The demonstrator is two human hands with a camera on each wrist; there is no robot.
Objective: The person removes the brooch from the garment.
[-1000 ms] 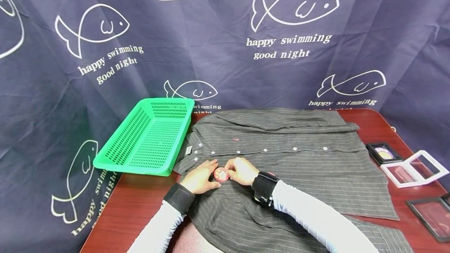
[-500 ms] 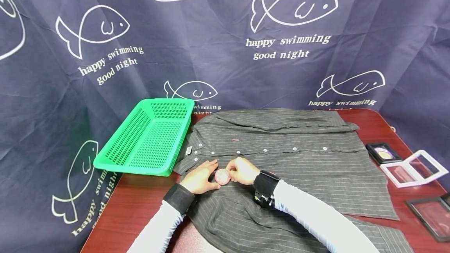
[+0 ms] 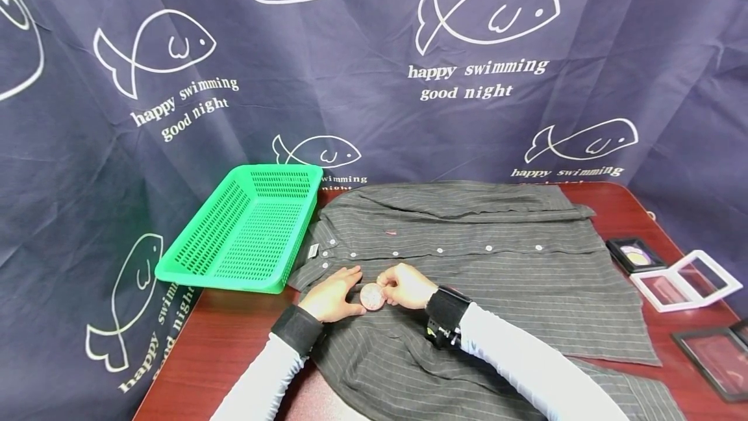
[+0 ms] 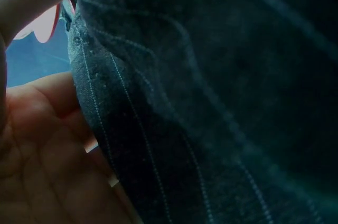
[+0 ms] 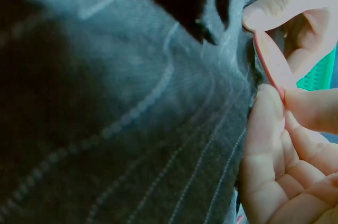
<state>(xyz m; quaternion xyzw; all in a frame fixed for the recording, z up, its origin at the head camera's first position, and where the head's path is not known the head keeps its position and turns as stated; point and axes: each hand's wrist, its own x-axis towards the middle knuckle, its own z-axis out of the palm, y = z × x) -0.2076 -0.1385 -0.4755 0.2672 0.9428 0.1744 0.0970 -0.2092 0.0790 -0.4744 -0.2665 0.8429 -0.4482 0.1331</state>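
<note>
A dark grey pinstriped button-up shirt (image 3: 502,291) lies spread on the table. On its upper front is a round pinkish badge (image 3: 372,297). My right hand (image 3: 406,286) pinches the badge's right edge between thumb and finger. From the other side, my left hand (image 3: 330,295) lies on the cloth with fingers stretched out, its thumb tip at the badge's edge. In the right wrist view, the badge (image 5: 272,63) appears edge-on, tilted against the fabric, with the thumbs of both hands close to it. Its back and any fastening are hidden.
A green plastic basket (image 3: 222,282) stands left of the collar on the reddish table (image 3: 210,343). Along the right side lie a small black case (image 3: 637,255), an opened white case (image 3: 660,291) and a dark-framed case (image 3: 715,359). A patterned curtain hangs behind.
The badge has shifted slightly right and toward the body, and its face has turned from a visible red pattern to a pale glare. My right hand moved slightly right; the left stayed put.
</note>
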